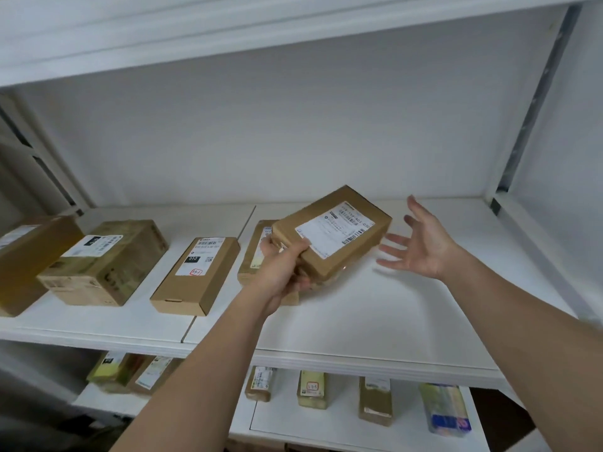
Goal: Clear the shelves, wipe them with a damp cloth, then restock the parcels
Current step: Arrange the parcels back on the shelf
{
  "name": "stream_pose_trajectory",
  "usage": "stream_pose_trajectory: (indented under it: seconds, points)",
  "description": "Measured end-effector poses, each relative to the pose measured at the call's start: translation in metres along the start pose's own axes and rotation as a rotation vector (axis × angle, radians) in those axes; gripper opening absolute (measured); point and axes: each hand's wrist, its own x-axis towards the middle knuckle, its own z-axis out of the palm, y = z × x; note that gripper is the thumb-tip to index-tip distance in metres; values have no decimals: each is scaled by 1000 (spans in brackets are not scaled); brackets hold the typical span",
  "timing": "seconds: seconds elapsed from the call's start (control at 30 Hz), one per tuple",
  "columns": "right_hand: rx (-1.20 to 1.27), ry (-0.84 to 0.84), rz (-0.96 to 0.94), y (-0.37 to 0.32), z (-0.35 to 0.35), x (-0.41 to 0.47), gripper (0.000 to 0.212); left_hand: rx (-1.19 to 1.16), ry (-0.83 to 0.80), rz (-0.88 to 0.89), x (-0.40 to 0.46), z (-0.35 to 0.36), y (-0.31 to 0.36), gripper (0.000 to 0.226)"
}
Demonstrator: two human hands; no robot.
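White shelf; left hand grips brown parcel, right hand spread empty

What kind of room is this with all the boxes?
Probably a parcel storeroom or pickup point. Brown cardboard parcels with printed shipping labels lie in rows on white metal shelves, more sit on the lower shelf, and the left hand holds another labelled parcel.

Scene is evenly lit by soft, diffuse overhead light; shadows are kept faint; no glare is seen; edges are bent by wide-angle distortion; lower corners are blurred w/ motion smear.
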Motion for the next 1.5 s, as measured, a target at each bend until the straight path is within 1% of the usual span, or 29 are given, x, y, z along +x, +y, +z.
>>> stream_pose_trajectory:
  seconds: [0.03,0.07,0.13,0.17,0.27,0.33,0.4,0.57,0.63,0.73,0.77,0.9,1.07,1.1,1.17,1.23,1.27,1.33,1.37,1.43,1.5]
  points:
    - [12,-11,19,3,-7,0,89,-20,-22,1,0,10,-3,55]
    - [8,-47,39,7,-11,-2,88,-36,-44,-2,-1,21,-7,56]
    - [-65,-104,62,15,-15,-7,75,-74,-55,-11,3,40,-19,56]
    - [-140,-95,65,20,-16,-7,74,-101,-52,-22,6,47,-26,56]
    - [-341,49,15,33,-20,-2,93,-140,-113,-124,14,58,-46,60]
    - [-351,100,-41,40,-22,1,97,-93,-181,-184,19,58,-57,64]
    - [-331,94,-82,46,-24,4,94,-64,-187,-209,23,57,-68,66]
    - [-388,55,-67,57,-23,6,86,-87,-145,-219,33,57,-83,50]
    - [-401,72,-82,57,-24,10,86,-61,-152,-211,35,58,-84,48]
    - [-433,109,-133,56,-26,19,83,-38,-155,-224,34,58,-83,33]
    - [-435,113,-140,56,-26,21,82,-43,-149,-230,33,58,-82,33]
    - [-454,137,-138,57,-23,26,75,-38,-157,-259,33,55,-85,48]
    - [-470,209,-107,62,-16,29,65,-49,-147,-245,32,55,-93,52]
    - [-484,240,-105,63,-13,27,66,-58,-137,-239,31,56,-93,53]
    - [-517,296,-113,65,-14,27,76,-68,-130,-231,30,56,-94,56]
    - [-552,325,-123,66,-20,29,87,-76,-142,-222,27,56,-93,65]
    - [-575,346,-123,65,-20,25,88,-84,-149,-220,24,56,-93,71]
    - [-602,409,-163,62,-15,11,79,-96,-150,-222,19,53,-92,80]
    - [-593,446,-211,62,-13,6,70,-94,-148,-222,15,50,-91,79]
    - [-562,549,-349,62,-10,-2,50,-63,-146,-219,7,41,-89,68]
    - [-516,639,-533,66,2,-15,30,-34,-154,-221,-6,28,-85,51]
